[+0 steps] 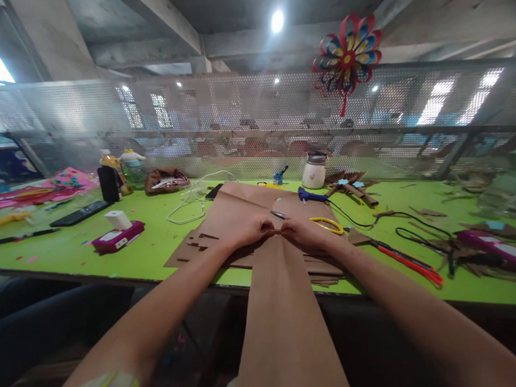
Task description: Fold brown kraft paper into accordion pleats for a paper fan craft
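Observation:
A long strip of brown kraft paper [285,313] hangs over the table's front edge toward me. Its far end is pinched between the closed fingers of my left hand [256,230] and my right hand [301,231], held close together. The end looks folded or rolled there. Beneath my hands lie large brown paper sheets [236,207], some with cut slots at the left. Scissors with yellow handles [340,226] lie beside my right hand, their blade tip showing beyond its fingers.
A blue glue gun [312,195] with a black cord lies behind my right hand. To the right is a red-handled tool [412,266]; to the left, a purple power strip [119,236] and a black phone [83,213]. A white jar [314,170] stands at the back.

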### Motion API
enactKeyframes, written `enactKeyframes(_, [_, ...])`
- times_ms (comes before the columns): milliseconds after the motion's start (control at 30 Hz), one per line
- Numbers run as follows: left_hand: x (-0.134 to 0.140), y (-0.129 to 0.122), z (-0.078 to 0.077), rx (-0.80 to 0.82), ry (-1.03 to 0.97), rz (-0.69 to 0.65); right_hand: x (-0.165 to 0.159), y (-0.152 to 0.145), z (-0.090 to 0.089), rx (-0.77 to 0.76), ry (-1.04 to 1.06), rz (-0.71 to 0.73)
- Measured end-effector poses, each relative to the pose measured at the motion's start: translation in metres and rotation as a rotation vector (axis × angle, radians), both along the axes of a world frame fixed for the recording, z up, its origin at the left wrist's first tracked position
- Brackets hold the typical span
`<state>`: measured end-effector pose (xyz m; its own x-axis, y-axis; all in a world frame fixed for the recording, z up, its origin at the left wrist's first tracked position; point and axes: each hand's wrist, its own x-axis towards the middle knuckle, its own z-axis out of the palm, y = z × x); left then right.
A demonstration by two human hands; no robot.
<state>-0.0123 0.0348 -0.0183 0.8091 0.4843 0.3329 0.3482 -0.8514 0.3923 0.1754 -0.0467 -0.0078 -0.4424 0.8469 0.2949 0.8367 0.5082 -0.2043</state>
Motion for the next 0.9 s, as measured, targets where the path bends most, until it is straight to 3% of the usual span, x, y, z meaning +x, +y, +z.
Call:
enactKeyframes(400, [-0.001,0.001,-0.003,-0.009,0.027,0.002,0.010,0.009,-0.007,0.023,-0.139,-0.027])
enactKeyframes(700, [-0.010,-0.007,0.018,0.011,0.134,-0.008,0.013,0.000,-0.003,0.045,-0.239,-0.054])
enactKeyframes(900, [-0.013,-0.009,0.021,0.036,0.184,0.003,0.009,-0.005,0.005,0.120,-0.381,-0.035])
